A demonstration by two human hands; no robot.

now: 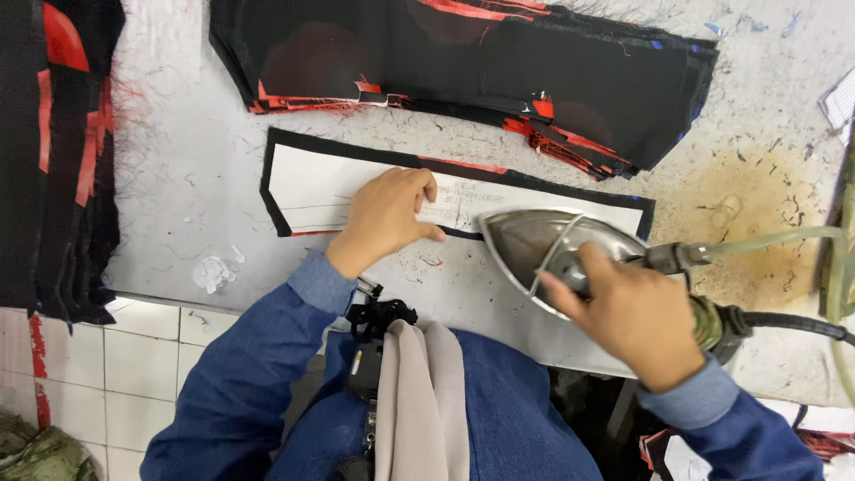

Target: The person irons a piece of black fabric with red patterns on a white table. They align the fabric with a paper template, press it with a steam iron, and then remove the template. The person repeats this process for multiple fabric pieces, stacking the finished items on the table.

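Note:
A long white paper template (pixel 321 183) lies on a black fabric piece (pixel 294 141) on the padded worktable (pixel 187 169). My left hand (pixel 387 216) presses flat on the template near its middle, fingers pointing right. My right hand (pixel 628 316) grips the handle of a shiny metal iron (pixel 534 240), whose pointed tip faces left at the lower edge of the fabric, close to my left fingertips. A hose and a cable (pixel 793 325) run off the back of the iron to the right.
A thick stack of black and red fabric pieces (pixel 499 67) lies at the back of the table. Another pile (pixel 53 151) hangs over the left edge. A brown scorch stain (pixel 757 214) marks the table at the right. White floor tiles (pixel 134 356) show below.

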